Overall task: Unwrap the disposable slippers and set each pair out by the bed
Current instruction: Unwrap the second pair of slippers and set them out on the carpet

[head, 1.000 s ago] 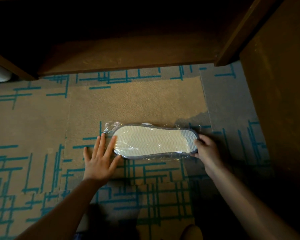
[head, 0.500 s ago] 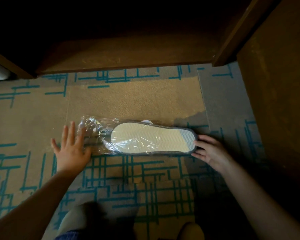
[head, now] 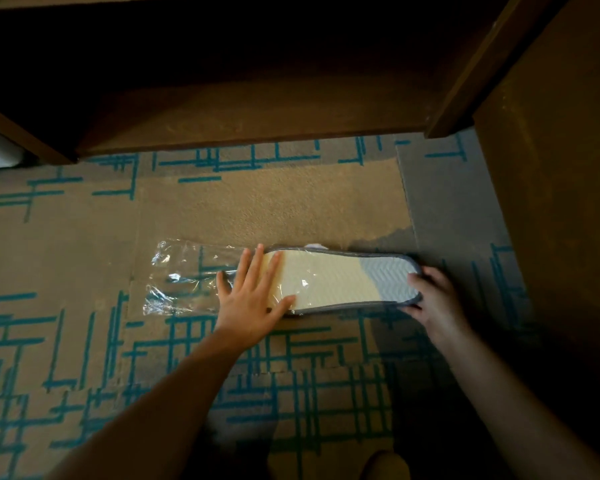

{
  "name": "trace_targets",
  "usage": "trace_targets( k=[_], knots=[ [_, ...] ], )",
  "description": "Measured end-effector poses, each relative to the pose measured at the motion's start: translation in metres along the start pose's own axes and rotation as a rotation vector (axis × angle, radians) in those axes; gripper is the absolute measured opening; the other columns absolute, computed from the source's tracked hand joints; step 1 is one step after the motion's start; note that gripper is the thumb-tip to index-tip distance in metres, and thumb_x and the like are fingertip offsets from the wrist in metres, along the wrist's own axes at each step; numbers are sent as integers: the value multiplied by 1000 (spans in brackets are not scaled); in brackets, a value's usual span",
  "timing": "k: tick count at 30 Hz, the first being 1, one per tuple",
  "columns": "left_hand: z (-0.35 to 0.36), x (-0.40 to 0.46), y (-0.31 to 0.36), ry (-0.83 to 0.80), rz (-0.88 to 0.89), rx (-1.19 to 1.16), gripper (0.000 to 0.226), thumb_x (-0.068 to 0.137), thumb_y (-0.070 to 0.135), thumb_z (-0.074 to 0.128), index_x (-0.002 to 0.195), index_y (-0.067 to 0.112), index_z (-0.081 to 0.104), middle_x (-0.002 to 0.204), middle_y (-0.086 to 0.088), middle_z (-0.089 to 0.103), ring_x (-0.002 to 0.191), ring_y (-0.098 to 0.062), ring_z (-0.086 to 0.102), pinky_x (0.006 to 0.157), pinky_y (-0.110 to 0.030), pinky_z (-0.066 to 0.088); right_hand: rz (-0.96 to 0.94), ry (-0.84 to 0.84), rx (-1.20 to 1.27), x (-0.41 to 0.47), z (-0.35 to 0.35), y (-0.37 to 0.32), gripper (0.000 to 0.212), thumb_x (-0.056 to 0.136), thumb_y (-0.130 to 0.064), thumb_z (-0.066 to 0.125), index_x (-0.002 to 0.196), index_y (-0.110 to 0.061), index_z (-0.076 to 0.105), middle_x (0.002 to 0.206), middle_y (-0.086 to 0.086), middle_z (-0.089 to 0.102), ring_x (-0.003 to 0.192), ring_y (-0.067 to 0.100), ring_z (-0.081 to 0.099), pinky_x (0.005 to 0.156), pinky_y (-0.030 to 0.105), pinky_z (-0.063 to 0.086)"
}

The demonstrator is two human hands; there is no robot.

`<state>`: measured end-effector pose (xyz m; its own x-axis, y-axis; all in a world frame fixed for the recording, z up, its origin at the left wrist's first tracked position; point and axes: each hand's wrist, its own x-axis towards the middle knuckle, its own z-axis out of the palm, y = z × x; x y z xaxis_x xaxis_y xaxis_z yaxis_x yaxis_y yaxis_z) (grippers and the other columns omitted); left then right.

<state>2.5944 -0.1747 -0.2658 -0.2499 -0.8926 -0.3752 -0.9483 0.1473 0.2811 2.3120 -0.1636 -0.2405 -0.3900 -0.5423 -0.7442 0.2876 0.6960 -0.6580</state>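
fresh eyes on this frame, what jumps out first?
The pale slipper sole lying sideways on the teal-lined carpet, mid-frame, half out of its clear plastic wrapper, which trails off to its left. The left hand lies flat across sole and wrapper; the right hand grips the sole's right end. Dark wooden furniture runs along the top.

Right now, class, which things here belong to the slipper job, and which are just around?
Job: slippers, plastic wrapper, left hand flat on them, right hand gripping the slippers' end.
Around: patterned carpet, wooden furniture.
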Motion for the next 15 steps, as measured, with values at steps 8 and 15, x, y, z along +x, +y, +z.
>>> trace_targets(
  k=[8, 15],
  knots=[
    [-24, 25, -35, -84, 101, 89, 99, 71, 71, 49, 144, 34, -5, 157, 2, -14, 144, -17, -11, 116, -59, -2, 12, 278, 230, 5, -32, 8, 36, 93, -14, 48, 129, -15, 48, 126, 13, 50, 117, 29, 48, 81, 38, 42],
    [-59, 25, -38, 188, 152, 103, 91, 63, 68, 44, 142, 29, 22, 154, -11, 16, 142, -29, 14, 112, -63, 10, -14, 253, 359, 0, -32, 12, 14, 92, -10, 46, 97, -21, 53, 106, 10, 55, 112, 28, 47, 73, 37, 46]
  ],
)
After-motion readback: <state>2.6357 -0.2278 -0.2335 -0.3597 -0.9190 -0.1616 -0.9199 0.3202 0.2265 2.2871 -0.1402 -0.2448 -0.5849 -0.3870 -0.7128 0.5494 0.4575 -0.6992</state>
